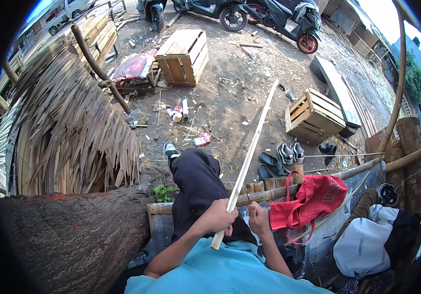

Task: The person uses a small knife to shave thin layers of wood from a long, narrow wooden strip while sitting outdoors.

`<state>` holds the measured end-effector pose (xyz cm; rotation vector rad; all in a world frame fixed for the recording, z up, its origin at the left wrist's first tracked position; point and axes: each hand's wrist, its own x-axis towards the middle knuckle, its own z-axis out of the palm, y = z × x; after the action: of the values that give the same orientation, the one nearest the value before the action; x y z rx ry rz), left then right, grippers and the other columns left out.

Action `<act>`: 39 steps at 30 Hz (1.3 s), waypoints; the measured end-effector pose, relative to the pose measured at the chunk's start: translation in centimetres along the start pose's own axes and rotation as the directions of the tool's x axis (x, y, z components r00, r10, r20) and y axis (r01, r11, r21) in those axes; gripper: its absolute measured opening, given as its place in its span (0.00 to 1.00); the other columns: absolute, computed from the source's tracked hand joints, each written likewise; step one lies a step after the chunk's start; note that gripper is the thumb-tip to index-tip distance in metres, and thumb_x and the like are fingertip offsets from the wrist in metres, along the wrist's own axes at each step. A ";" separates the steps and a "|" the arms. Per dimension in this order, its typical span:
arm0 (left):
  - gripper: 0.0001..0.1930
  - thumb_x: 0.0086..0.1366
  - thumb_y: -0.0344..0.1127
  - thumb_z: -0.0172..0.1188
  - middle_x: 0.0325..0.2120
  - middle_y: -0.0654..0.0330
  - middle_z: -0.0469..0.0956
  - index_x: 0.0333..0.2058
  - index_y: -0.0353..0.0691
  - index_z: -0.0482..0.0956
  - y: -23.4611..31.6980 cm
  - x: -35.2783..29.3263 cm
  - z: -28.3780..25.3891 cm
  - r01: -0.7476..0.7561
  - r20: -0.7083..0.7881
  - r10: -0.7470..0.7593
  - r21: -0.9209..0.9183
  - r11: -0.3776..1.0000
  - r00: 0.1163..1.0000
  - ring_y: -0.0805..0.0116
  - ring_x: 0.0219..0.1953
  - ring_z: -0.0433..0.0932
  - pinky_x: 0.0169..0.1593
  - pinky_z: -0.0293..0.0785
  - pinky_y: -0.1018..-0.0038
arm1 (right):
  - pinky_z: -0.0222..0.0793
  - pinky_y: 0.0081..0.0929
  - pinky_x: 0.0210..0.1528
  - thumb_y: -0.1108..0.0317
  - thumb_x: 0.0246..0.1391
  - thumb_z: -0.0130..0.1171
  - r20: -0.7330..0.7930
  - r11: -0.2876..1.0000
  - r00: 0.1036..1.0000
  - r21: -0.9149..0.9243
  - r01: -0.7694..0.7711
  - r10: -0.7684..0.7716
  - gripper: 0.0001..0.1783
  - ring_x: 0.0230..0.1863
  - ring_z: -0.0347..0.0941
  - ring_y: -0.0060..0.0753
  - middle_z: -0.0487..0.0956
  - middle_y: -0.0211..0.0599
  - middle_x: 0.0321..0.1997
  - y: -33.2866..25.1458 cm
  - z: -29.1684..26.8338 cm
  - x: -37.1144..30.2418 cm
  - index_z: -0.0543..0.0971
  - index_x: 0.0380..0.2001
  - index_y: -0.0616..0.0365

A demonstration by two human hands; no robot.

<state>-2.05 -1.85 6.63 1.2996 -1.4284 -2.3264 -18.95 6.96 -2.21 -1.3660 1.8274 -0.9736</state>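
Note:
A long, pale strip of wood or bamboo (252, 152) slants up and away from my lap over the dirt ground. My left hand (217, 216) is closed around it near its lower end, and a short stub sticks out below my fingers. To the right of the strip, apart from it, my right hand (259, 219) is closed with the thumb uppermost. Whatever it may hold is hidden by the fingers. Close to the right hand, a red tote bag (308, 201) lies on the bamboo-edged platform (249, 198) where I sit.
A thick trunk (73, 240) and dried-leaf thatch (78, 117) stand at my left. Wooden crates (181, 56) (315, 117), shoes (285, 154) and litter (202, 140) lie ahead, with parked motorbikes (289, 22) beyond. Someone with a light cloth (362, 245) is at my right.

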 end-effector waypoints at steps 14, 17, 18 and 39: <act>0.10 0.56 0.26 0.53 0.14 0.64 0.69 0.37 0.31 0.67 2.1 -6.3 -2.5 -0.305 -0.320 0.298 0.031 0.952 0.899 0.76 0.11 0.71 0.13 0.65 0.79 | 0.53 0.36 0.19 0.51 0.62 0.37 -0.090 0.964 0.959 -0.011 0.267 -0.267 0.27 0.13 0.59 0.43 0.59 0.45 0.11 -1.8 -0.7 1.0 0.62 0.17 0.63; 0.21 0.55 0.23 0.54 0.14 0.67 0.65 0.48 0.33 0.62 1.0 -4.6 -3.4 -0.351 -0.374 0.334 0.024 0.936 0.865 0.78 0.13 0.68 0.15 0.63 0.80 | 0.53 0.36 0.20 0.50 0.62 0.37 -0.072 0.968 0.966 -0.036 0.248 -0.250 0.28 0.14 0.60 0.44 0.59 0.45 0.12 -2.6 -0.9 1.1 0.62 0.17 0.63; 0.21 0.55 0.23 0.54 0.14 0.67 0.65 0.48 0.33 0.62 0.5 -4.0 -3.7 -0.355 -0.375 0.337 0.024 0.935 0.864 0.78 0.13 0.68 0.15 0.63 0.80 | 0.53 0.36 0.20 0.49 0.62 0.37 -0.056 0.970 0.969 -0.045 0.239 -0.241 0.28 0.14 0.60 0.44 0.59 0.45 0.12 -2.8 -0.9 1.1 0.62 0.17 0.63; 0.22 0.58 0.26 0.54 0.26 0.62 0.72 0.52 0.34 0.66 -8.0 1.6 -2.3 -0.417 -0.480 0.320 -0.109 0.902 0.817 0.80 0.21 0.67 0.22 0.66 0.81 | 0.55 0.37 0.18 0.54 0.60 0.43 0.070 0.993 0.991 -0.014 0.116 -0.115 0.24 0.13 0.64 0.48 0.62 0.48 0.11 -1.5 1.5 -0.3 0.64 0.17 0.62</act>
<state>1.05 0.20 -0.98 1.2546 -1.1234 -1.7178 -16.88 6.68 -1.67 -1.5119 1.7258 -0.9581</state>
